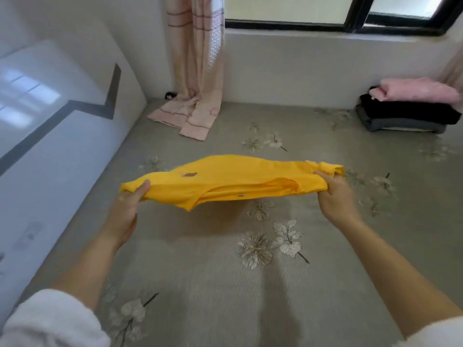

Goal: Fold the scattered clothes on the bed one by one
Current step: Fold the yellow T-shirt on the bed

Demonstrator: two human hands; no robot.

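The left hand (125, 209) and right hand (335, 196) each gripped one end of a yellow shirt (225, 181), stretched between them above the bed (200, 284). Folded clothes (411, 108) were stacked at the bed's far right corner.

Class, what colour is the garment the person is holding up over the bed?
Bright yellow garment, stretched between left hand and right hand; the head view shows it.

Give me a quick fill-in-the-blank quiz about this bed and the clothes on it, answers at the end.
1. The left hand and right hand hold a ____ garment above the bed.
2. On top of the folded stack lies a ____ item.
3. The curtain ends in a heap on the ____.
Answers: yellow; pink; bed.
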